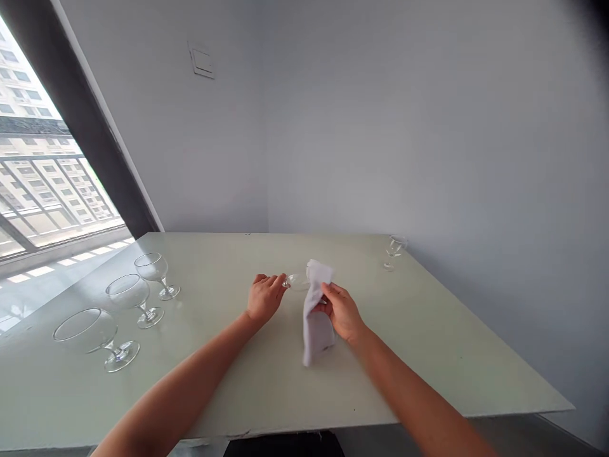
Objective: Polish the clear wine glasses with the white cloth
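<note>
My left hand (266, 298) is closed around the stem end of a wine glass (297, 282), which lies sideways in the air with its bowl toward the right. A white cloth (318, 330) hangs from my right hand (340, 310), pinched between thumb and fingers. The cloth's upper part covers the rim end of the glass, so that end is hidden. My left fingers hide most of the stem and foot.
Three stemmed glasses stand in a row at the left: a near one (121, 355), a middle one (127, 293) and a far one (152, 268). Another glass (392, 249) stands at the table's far right edge. Walls border the pale table (404, 355) behind; a window is at left.
</note>
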### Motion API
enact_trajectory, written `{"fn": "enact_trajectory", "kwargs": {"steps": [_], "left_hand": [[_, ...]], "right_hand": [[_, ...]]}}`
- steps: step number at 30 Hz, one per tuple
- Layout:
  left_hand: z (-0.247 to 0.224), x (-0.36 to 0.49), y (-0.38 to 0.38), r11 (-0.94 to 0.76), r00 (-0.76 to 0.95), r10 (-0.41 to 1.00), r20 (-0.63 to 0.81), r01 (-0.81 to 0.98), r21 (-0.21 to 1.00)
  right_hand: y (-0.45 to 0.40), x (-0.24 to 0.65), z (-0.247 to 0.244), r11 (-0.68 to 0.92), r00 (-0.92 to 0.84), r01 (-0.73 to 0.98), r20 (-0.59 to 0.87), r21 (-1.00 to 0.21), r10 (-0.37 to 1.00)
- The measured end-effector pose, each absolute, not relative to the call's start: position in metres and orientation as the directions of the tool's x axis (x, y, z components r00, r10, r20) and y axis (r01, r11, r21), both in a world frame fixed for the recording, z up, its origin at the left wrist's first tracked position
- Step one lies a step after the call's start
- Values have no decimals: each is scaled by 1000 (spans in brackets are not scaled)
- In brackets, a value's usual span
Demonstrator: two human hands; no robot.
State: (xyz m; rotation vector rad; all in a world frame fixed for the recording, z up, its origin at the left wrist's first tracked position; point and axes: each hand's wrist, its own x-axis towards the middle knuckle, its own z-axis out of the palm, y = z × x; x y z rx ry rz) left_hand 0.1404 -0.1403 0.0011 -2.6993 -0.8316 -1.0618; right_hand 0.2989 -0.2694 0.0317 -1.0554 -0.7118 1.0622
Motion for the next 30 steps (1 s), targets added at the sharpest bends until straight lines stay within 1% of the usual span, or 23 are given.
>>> {"fn": "enact_trajectory", "kwargs": {"steps": [3, 5, 7, 9, 12, 14, 16, 17, 18, 20, 23, 25, 27, 29, 30], "left_hand": [[5, 137, -140, -840, 638, 408, 653, 543, -5], [6, 136, -140, -849, 659, 382, 647, 527, -35], [6, 137, -141, -871, 684, 347, 642, 489, -49], [4, 138, -143, -898, 716, 296, 633, 434, -71], [1, 138, -144, -935, 775, 210, 596, 338, -110], [0, 138, -144, -953, 810, 180, 558, 285, -107], [0, 138, -144, -964, 828, 179, 532, 257, -75], [0, 138, -145, -964, 827, 190, 530, 258, -57], [1, 138, -146, -963, 819, 203, 537, 267, -43], [3, 139, -149, -955, 792, 223, 569, 293, -34], [5, 139, -153, -947, 766, 218, 605, 315, -57], [4, 140, -155, -948, 779, 209, 591, 310, -74], [1, 140, -154, -952, 797, 214, 565, 300, -63], [-1, 141, -152, -953, 802, 256, 539, 302, 3], [-2, 141, -150, -951, 803, 290, 521, 305, 59]], "right_hand": [[-273, 286, 28, 104, 194, -262, 53, -959, 980], [-275, 285, 28, 86, 113, -271, 57, -959, 992], [-278, 288, 29, 47, 28, -295, 40, -954, 999], [-280, 292, 30, -13, -64, -270, 4, -963, 998], [-281, 297, 26, -100, -159, -119, -80, -988, 984], [-282, 298, 20, -120, -122, 12, -120, -993, 985], [-281, 296, 15, -106, -30, 101, -109, -989, 994], [-280, 295, 12, -90, 11, 117, -90, -989, 996], [-279, 294, 10, -73, 41, 110, -69, -991, 997], [-276, 294, 7, -49, 65, 29, -47, -998, 997], [-272, 296, 5, -63, 74, -187, -77, -980, 994], [-270, 298, 6, -88, 70, -297, -114, -951, 991], [-270, 300, 7, -103, 63, -321, -130, -941, 990], [-271, 301, 10, -91, 61, -255, -110, -963, 992], [-272, 300, 11, -76, 56, -194, -89, -978, 994]]}}
